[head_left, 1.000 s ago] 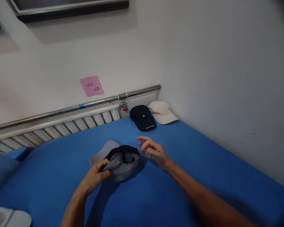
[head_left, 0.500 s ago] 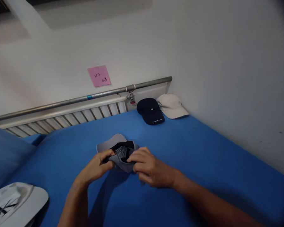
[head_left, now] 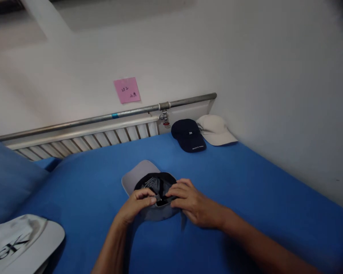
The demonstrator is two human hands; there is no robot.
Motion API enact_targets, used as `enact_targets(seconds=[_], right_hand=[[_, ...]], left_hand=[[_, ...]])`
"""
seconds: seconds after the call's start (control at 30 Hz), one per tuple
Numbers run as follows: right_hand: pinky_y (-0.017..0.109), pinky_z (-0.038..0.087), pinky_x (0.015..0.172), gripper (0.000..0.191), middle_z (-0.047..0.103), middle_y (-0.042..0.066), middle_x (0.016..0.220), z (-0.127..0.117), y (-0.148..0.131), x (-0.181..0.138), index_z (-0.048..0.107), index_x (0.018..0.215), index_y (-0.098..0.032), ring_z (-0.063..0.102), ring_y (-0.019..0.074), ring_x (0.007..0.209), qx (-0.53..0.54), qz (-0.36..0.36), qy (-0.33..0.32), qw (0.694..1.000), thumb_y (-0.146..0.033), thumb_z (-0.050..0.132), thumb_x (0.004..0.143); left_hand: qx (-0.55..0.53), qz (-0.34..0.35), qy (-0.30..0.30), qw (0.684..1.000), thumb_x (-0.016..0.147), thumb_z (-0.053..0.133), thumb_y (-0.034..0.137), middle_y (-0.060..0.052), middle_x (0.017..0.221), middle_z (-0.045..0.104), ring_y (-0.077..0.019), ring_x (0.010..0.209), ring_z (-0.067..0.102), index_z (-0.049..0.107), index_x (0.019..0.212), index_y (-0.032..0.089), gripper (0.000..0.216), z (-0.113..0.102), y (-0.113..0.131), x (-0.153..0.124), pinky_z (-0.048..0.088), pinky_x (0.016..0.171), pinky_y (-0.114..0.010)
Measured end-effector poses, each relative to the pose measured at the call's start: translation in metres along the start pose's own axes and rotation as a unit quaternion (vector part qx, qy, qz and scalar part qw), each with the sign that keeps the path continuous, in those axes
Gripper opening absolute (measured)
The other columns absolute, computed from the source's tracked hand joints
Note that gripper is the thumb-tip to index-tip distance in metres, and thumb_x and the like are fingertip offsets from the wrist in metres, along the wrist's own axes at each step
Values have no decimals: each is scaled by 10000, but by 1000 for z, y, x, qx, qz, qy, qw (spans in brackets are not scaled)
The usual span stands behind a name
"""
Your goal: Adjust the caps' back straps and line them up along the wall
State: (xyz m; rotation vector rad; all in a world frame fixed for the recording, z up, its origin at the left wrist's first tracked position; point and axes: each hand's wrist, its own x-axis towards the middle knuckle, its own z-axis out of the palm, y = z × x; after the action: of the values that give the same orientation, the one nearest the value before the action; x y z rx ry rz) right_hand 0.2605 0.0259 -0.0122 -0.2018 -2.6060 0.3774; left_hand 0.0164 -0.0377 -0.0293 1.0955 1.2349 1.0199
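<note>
Both hands (head_left: 193, 205), nearly closed, pinch and partly hide one grey cap (head_left: 158, 214). Beyond sit one navy cap (head_left: 188, 134), one cream cap (head_left: 216, 130), one radiator (head_left: 103, 129); one white cap (head_left: 28, 241) lies left

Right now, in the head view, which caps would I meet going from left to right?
White cap with black lettering, cut off by the picture's edge → grey cap → navy cap → cream cap.
</note>
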Motion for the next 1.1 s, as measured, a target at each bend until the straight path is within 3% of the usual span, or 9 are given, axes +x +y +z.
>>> enact_targets(seconds=[0.13,0.23,0.43,0.6,0.7,0.93,1.1], right_hand=[[449,311,1042,363,608,78,1194,-5,-1,-1,658,984,-190,488,225,1161,37,29,6,999,4,491,726],[416,355,1002,381,612,63,1179,-2,2,-2,658,975,-207,495,204,1154,42,50,12,998,27,443,765],[416,357,978,255,646,58,1072,8,2,3,633,935,-192,546,193,1046,26,36,22,999,-26,491,804],[385,401,917,211,644,19,808,12,1,3,606,857,-183,575,144,784,60,96,45,993,-38,458,815],[338,442,853,204,657,16,808,16,-1,2,626,896,-183,591,138,759,119,144,61,981,-69,485,804],[265,468,754,311,663,-1,904,24,-11,6,644,974,-210,601,138,825,296,265,74,915,-75,526,721],[235,432,658,323,581,-31,787,25,-9,8,636,984,-201,546,105,711,440,345,88,825,-110,599,676]], left_hand=[[-87,-14,22,996,570,790,271,6,605,600,-94,547,484,696,663,142,185,-5,-9,6,338,566,-219],[-119,-9,39,992,555,769,284,17,578,596,-88,502,489,681,657,157,185,-6,-9,7,341,528,-212],[-151,-1,52,987,560,766,268,21,607,614,-87,520,519,684,697,163,191,-3,-6,6,367,532,-201],[-138,-8,32,990,593,760,263,12,637,629,-98,557,535,685,709,162,171,0,-4,3,386,563,-207],[-114,9,-2,993,647,725,284,1,667,636,-106,601,543,677,698,160,142,-1,-6,2,397,601,-213],[-123,25,-42,991,616,752,384,0,692,646,-116,586,545,691,793,175,280,-8,-13,1,397,568,-220],[-119,-7,2,993,567,830,318,34,633,611,-81,537,512,668,727,172,270,-5,-11,1,366,531,-194]])
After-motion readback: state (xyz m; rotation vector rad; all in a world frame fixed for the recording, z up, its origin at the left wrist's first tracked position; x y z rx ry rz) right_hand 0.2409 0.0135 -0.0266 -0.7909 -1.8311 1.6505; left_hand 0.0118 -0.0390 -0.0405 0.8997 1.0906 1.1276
